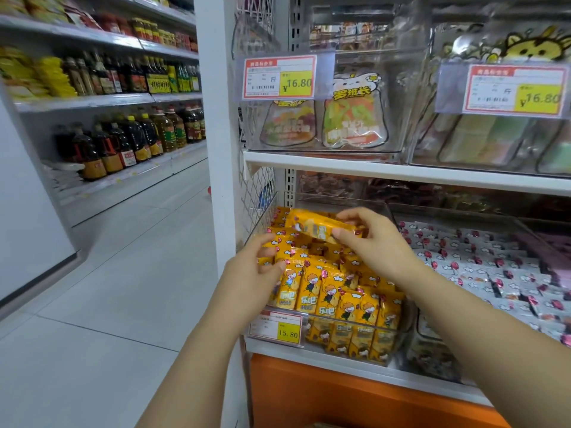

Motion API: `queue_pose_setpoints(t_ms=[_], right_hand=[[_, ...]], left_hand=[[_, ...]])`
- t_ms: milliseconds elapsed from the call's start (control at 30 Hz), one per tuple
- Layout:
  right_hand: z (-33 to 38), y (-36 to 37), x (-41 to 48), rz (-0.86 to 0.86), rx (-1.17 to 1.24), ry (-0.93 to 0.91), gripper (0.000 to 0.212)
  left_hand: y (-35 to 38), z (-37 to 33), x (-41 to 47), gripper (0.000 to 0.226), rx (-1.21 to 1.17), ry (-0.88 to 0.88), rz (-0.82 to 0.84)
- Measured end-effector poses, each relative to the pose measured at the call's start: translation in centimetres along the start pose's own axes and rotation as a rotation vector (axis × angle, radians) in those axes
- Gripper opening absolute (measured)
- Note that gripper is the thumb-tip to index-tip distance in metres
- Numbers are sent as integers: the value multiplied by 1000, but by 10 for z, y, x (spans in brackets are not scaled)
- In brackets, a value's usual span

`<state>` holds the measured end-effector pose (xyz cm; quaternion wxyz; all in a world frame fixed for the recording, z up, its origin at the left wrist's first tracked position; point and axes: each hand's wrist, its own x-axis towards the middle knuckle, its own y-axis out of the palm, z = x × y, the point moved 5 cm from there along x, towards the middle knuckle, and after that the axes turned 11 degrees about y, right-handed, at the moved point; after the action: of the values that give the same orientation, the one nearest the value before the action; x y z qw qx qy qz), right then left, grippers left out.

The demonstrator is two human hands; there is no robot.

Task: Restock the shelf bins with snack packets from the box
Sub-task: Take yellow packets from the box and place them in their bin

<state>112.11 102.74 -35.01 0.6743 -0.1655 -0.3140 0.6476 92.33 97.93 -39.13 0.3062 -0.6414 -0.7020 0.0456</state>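
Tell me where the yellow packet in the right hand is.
Head view, lower centre: the right hand holds the yellow packet over the bin of yellow packets, left of the white-packet bin.

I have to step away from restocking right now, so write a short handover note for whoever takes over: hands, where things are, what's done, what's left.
Hands: the right hand pinches a held packet above the clear bin on the lower shelf. The left hand grips the yellow packets at the bin's left side.
Things: the bin looks nearly full of yellow packets. The box is not in view.
Done: this bin is mostly stocked.
Left: set the held packet in, and add more from the box if there is room.
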Motion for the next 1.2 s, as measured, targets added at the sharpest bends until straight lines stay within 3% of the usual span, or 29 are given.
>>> queue_pose_setpoints(t_ms=[133,267,367,467,567,767,933,1067,1133,1200], right_hand=[[18,0,-11,151,254,47,24],[27,17,-21,258,347,76,25],[34,28,-24,214,383,49,27],[41,30,-19,125,510,22,27],[46,45,-16,120,336,-74,26],[32,88,-9,226,-216,-124,19],[28,96,-6,310,-296,-178,19],[18,72,16,65,-289,-124,31],[9,61,30,-70,-417,-56,40],[-6,57,45,-75,-595,26,52]], left_hand=[[-12,-8,-1,47,-324,-12,-176],[-16,-7,-4,32,-477,-76,-221],[-23,-4,-8,19,-406,-63,-253],[-33,-1,-13,11,-33,-34,-232],[-34,3,-17,10,283,-54,-136],[-36,11,-19,13,212,-79,-101],[-37,18,-19,14,177,-78,-90],[-37,17,-19,14,170,-63,-123],[-36,17,-19,13,160,-64,-137],[-35,18,-18,12,152,-70,-143]])
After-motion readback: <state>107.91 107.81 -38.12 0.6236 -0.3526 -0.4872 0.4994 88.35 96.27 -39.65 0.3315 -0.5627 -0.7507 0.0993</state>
